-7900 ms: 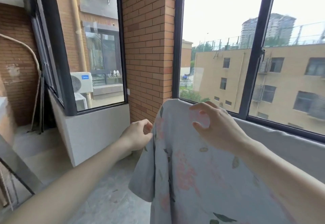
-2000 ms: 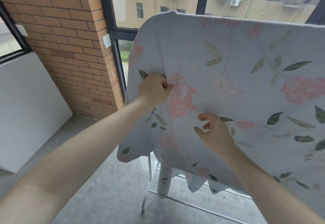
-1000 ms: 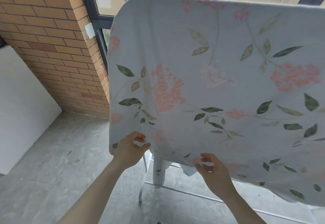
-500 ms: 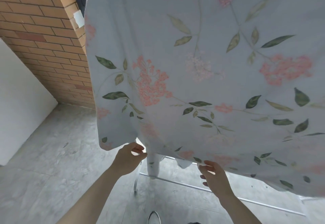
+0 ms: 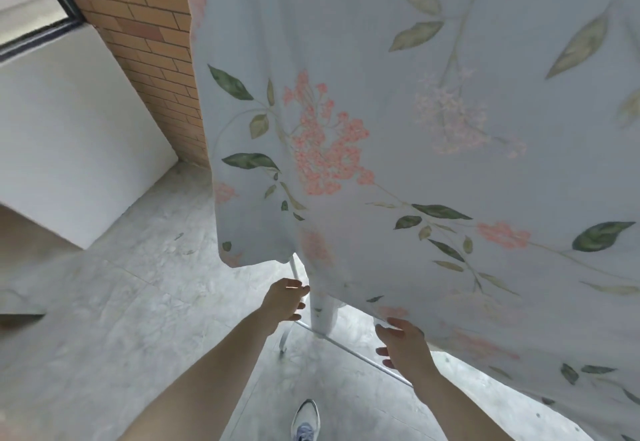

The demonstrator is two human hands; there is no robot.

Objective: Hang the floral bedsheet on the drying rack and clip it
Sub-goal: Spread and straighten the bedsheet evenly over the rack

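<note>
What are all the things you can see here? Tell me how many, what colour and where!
floral bedsheet: one, pale blue-grey with pink flowers and green leaves, draped over the rack, filling the upper right
drying rack: one, silvery metal, only a leg and a low bar show under the sheet
brick pillar: one, orange-brown, upper left behind the sheet
low wall: one, white, left side
window frame: one, dark, top left corner
floor: grey concrete, across the bottom
shoe: one, white and blue, bottom centre
left hand: one, by the rack leg below the sheet's corner, grip loose
right hand: one, fingers at the sheet's lower edge
</note>
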